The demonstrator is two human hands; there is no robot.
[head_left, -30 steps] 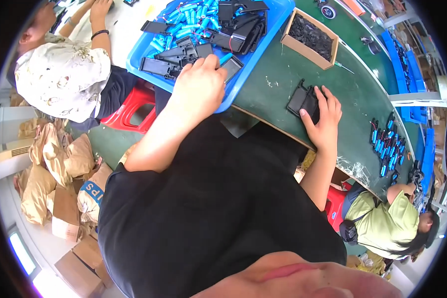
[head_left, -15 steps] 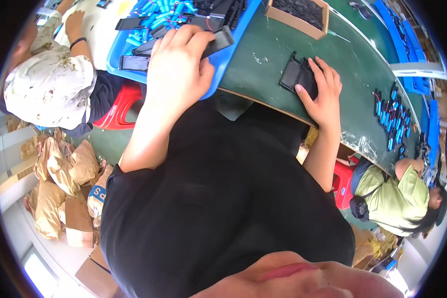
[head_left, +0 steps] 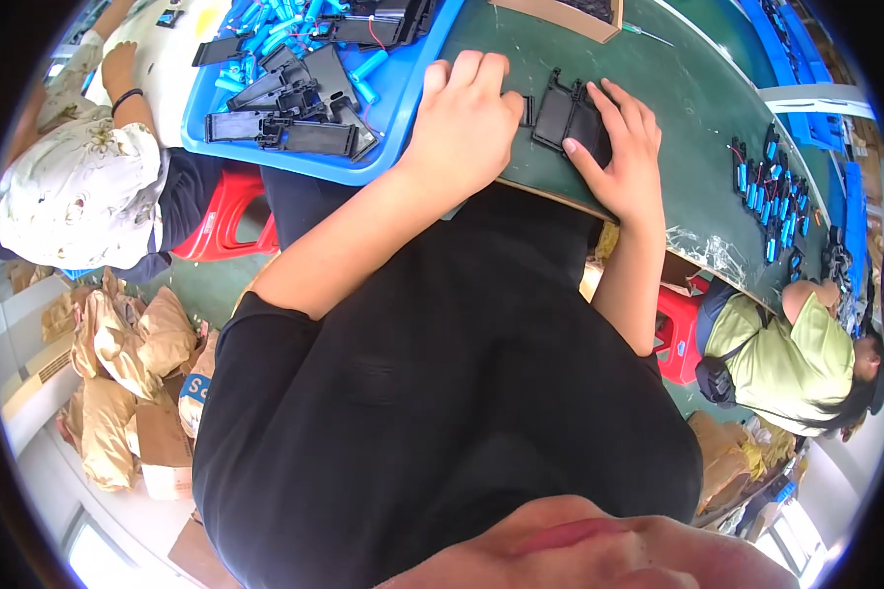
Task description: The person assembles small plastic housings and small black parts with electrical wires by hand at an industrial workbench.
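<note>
While both hands rest on the green tabletop (head_left: pixel 688 118) at upper centre, the right hand (head_left: pixel 619 147) fingers curl around one black plastic housing (head_left: pixel 568 116); the left hand (head_left: pixel 462 123) lies flat, fingers extended, beside one blue tray (head_left: pixel 403 98).

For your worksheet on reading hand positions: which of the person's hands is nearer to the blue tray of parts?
Left. The left hand lies at the blue tray's right-hand edge, overlapping its rim. The right hand rests on a black plastic part on the green table, farther off.

Black plastic housing (head_left: pixel 566 116) flat on green table edge, between both hands.
</note>
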